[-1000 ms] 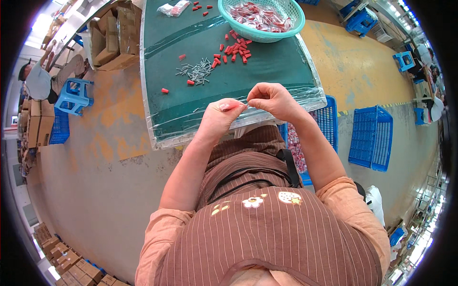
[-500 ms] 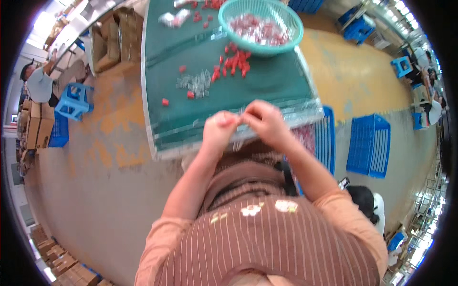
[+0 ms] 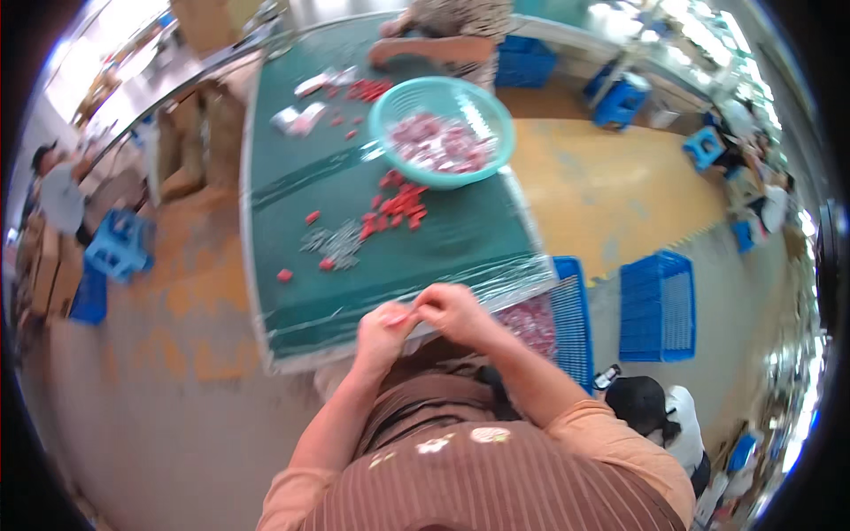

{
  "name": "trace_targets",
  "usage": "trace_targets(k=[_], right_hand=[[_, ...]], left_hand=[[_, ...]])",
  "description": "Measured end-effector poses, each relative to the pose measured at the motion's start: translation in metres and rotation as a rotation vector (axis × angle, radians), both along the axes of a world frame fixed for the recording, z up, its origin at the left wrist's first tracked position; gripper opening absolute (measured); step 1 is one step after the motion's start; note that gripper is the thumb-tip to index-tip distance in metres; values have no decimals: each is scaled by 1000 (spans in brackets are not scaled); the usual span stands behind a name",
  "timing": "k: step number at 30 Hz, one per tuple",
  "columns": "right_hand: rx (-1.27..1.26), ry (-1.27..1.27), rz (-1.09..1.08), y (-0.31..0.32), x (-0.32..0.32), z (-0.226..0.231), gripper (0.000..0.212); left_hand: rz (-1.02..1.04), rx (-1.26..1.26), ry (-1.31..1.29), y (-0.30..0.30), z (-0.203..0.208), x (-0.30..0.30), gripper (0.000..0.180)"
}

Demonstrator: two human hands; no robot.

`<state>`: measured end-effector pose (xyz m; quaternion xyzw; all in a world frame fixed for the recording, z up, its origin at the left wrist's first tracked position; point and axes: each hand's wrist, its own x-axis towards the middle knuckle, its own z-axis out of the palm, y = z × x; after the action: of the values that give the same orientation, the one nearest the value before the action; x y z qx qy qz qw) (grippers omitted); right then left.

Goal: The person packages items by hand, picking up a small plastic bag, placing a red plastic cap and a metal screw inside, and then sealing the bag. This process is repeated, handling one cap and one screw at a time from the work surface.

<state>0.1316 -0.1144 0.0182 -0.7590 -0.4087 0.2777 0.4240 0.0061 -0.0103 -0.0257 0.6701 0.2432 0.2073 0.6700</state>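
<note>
Both my hands meet above the near edge of the green-topped table (image 3: 301, 190), their fingertips touching. My left hand (image 3: 382, 338) is closed around a small pinkish-red piece (image 3: 396, 319), mostly covered by the fingers. My right hand (image 3: 456, 316) is pinched against the left one; whatever lies between its fingertips is too small to make out. Beyond them on the table lie a heap of small red pieces (image 3: 403, 207) and a pile of thin grey pins (image 3: 335, 241). A single red piece (image 3: 284, 275) lies apart at the left.
A turquoise basket (image 3: 505, 137) holds small bagged red pieces. Clear bags (image 3: 299, 119) lie farther back. Another person's forearm (image 3: 434, 51) rests at the table's far end. Blue crates (image 3: 657, 305) stand on the floor at right, a blue stool (image 3: 119, 245) at left.
The view has tilted up, so the table and hands sit lower and a person at the far end shows. My hands stay together at the table's near edge.
</note>
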Motion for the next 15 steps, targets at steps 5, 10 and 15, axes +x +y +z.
trace_targets(k=[5,10,15], right_hand=[[155,69,52,11,-14,-23,15],[127,174,-105,6,-22,-22,14],[214,38,64,6,-43,-12,13]], left_hand=[[149,-176,58,1,1,-20,14],[88,-602,-32,5,-4,-19,13],[147,-604,-63,7,2,-28,8]])
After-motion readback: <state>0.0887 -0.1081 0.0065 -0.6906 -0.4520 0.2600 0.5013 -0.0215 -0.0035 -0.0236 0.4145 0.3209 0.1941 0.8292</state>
